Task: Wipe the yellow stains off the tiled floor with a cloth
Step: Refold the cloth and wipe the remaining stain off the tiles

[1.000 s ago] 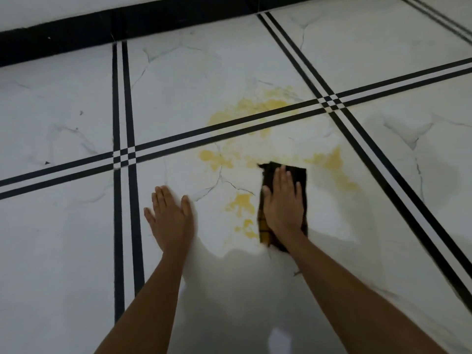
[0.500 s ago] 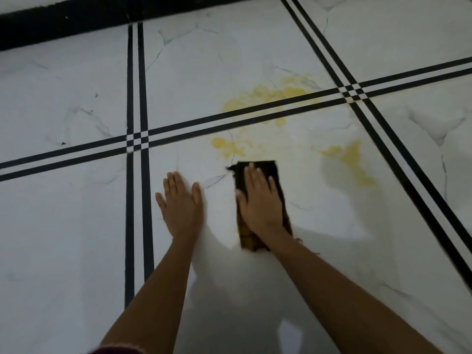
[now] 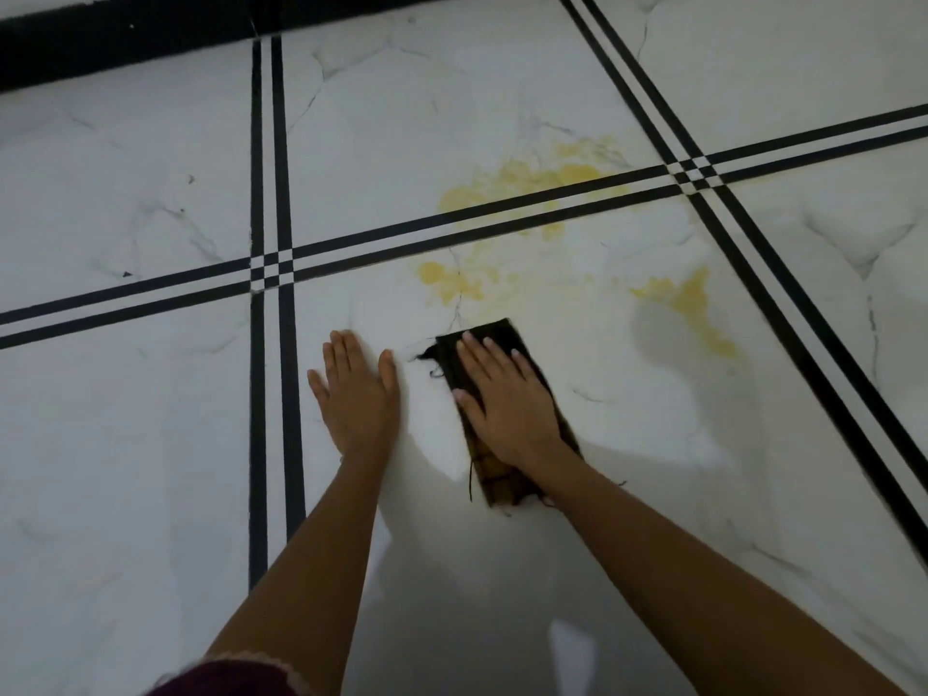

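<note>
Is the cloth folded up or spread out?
Folded, apparently: the cloth is a narrow strip, barely wider than the right hand pressing it flat.

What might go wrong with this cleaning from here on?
The cloth already looks yellowed at its near end, so further passes may smear colour rather than lift it. The stain crossing the black tile lines may be harder to wipe out there. The left hand braces flat on glossy floor, which could slip if wet.

The right hand [image 3: 507, 399] has slid the cloth [image 3: 494, 474] leftward over the yellow spots, now beside the left hand [image 3: 356, 394].
</note>
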